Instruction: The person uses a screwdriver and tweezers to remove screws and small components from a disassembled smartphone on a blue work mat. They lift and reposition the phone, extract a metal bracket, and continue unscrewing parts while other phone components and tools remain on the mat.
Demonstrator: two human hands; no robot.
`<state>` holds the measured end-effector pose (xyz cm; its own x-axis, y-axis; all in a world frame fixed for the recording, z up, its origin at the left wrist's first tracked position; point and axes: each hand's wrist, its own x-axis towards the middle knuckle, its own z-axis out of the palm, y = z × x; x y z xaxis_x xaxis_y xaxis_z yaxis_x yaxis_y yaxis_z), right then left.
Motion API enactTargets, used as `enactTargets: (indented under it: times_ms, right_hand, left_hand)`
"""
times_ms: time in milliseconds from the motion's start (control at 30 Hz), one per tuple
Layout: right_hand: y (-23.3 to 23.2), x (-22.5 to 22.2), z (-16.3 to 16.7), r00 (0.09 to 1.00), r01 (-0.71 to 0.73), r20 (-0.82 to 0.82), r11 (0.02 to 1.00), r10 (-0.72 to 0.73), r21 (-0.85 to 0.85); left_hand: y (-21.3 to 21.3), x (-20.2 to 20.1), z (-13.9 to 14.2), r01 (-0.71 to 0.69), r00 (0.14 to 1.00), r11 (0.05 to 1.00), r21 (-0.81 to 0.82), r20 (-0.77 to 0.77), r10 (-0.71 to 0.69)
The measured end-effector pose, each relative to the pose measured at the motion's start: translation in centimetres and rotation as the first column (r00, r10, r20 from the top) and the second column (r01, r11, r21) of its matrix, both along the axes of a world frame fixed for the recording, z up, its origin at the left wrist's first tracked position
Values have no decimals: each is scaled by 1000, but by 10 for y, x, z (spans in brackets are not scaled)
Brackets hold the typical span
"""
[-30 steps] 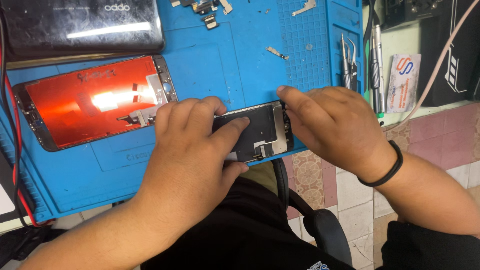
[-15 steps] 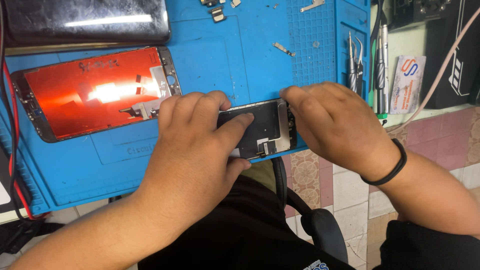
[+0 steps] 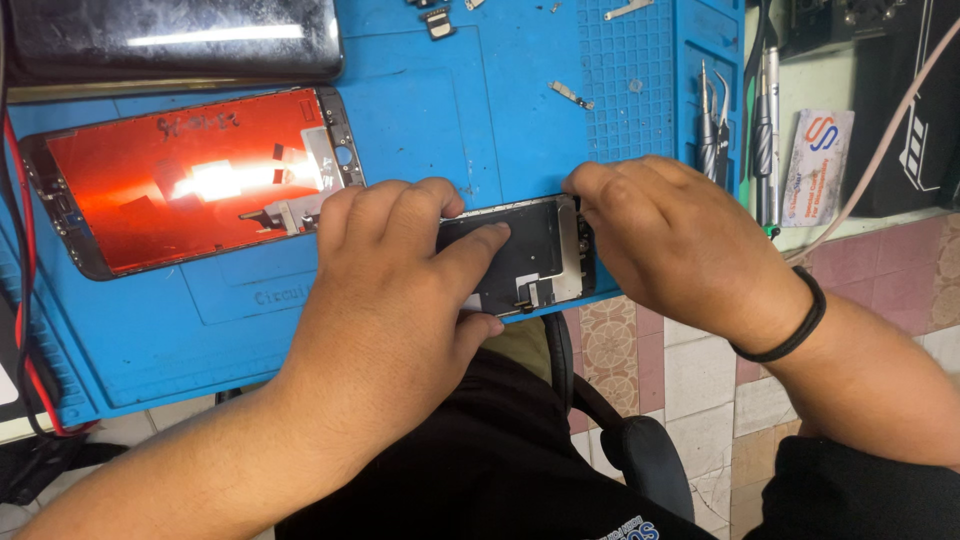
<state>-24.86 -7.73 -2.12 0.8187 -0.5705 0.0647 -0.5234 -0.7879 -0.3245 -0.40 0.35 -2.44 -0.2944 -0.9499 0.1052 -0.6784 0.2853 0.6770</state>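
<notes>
Left hand: the left hand [image 3: 385, 290] lies palm-down over the left half of the dark phone part [image 3: 535, 255] in the middle of the frame, fingers spread and the index finger pressed flat on its face. It reads as pinning the piece to the mat rather than gripping it.

Right hand: the right hand [image 3: 680, 245] comes in from the right of the frame, its fingertips curled onto the part's right end and upper corner; whether it pinches the edge or only pushes against it is hidden by the knuckles. A black band sits on that wrist.

Dark phone part: a flat black panel with a metal bracket and small connectors at its right end. It lies at the bottom edge of the blue mat [image 3: 470, 120], just over the lap, close enough for both hands to bear on it.

Orange-backed screen [image 3: 195, 180]: face-down at centre left of the mat, just beside the left knuckles but apart from them — set aside, it seems.

Dark phone [image 3: 170, 35]: upper left, glossy, untouched.

Small metal brackets [image 3: 570, 95]: scattered along the mat's top, well away from the hands.

Tweezers and drivers [image 3: 735, 125]: standing in the mat's right-hand slots — upper right, near the right hand.

Red cable [image 3: 25, 250]: runs down the far left edge.
</notes>
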Motion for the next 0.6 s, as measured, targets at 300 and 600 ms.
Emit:
enactTargets:
  times_ms: [300,600]
  right_hand:
    - [-5,2,3,999,-33,35,999,31,37]
    - [-7,1,1,999,-21,32,996,18,84]
  left_hand:
    - [-1,0,0,2,1000,1000,2,-2,-2]
    - [0,0,1,-4,1000,1000,12,-10,4]
